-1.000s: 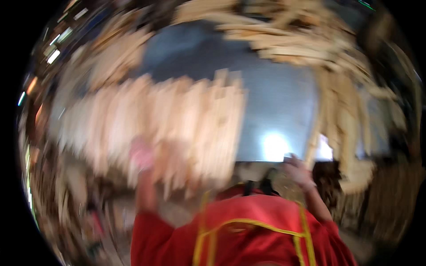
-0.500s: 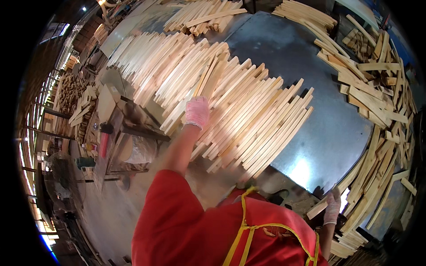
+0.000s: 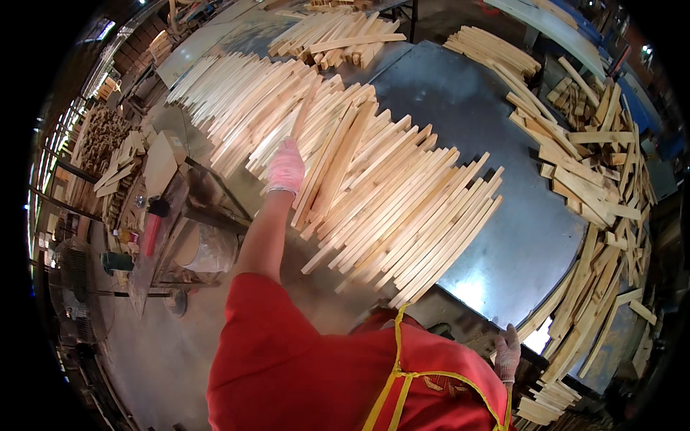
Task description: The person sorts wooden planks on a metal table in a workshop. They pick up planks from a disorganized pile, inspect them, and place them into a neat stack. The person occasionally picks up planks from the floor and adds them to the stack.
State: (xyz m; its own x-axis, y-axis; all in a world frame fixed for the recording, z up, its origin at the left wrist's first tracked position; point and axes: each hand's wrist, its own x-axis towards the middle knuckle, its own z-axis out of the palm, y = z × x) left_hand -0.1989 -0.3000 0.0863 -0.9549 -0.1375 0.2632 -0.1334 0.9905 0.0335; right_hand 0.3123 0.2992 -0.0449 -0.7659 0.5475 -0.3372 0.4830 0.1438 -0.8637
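My left hand (image 3: 286,169), in a pinkish-white glove, is closed around the near end of a narrow wooden strip (image 3: 307,108). That strip points away from me over a long row of pale wooden strips (image 3: 402,194), laid side by side on the metal table. Just right of this hand, a few strips, one a wider brown board (image 3: 346,159), lie aslant on top of the row. My right hand (image 3: 507,355), also gloved, is low at the right beside the table's near edge. Its fingers point upward and apart, with no wood visible in them.
The dark metal table (image 3: 460,86) shows bare sheet right of the row. A heap of offcuts (image 3: 589,179) runs along its right side, and another strip stack (image 3: 345,39) lies at the far end. A wooden stand (image 3: 169,208) and a fan (image 3: 75,287) are at the left.
My left hand has moved left along the row onto another strip, leaving slanted pieces on top. My right hand shifted left, and the wood piece beside it is no longer visible.
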